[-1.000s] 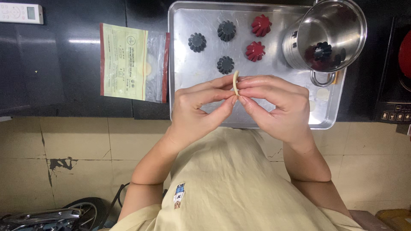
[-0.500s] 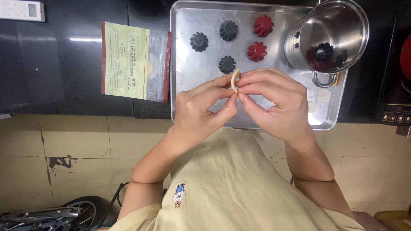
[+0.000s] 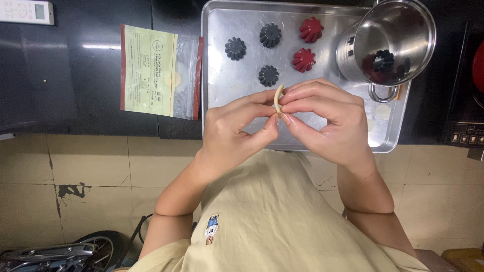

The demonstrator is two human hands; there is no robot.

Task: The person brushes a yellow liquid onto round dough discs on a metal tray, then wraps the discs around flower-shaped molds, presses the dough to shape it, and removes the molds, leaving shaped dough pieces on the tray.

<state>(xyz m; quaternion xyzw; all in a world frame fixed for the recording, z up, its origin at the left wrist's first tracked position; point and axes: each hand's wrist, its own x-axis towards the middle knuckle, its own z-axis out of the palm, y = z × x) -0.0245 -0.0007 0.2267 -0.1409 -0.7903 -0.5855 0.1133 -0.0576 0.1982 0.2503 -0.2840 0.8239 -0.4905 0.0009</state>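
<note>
Seen from above, the left hand [image 3: 237, 133] and right hand [image 3: 327, 121] pinch a thin pale dough disc [image 3: 278, 97] between fingertips, edge-on, over the near half of a metal tray [image 3: 222, 80]. Five fluted moulds — three black [image 3: 235, 48], two red [image 3: 311, 29] — sit beyond. A steel pot [image 3: 388, 43] crowds the tray's right corner; its contents are hard to make out.

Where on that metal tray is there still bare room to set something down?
The tray is bare along its left edge, beside the black moulds, and between the red moulds and the steel pot. Its near middle is crowded: left hand and right hand pinch a pale dough piece.
</note>
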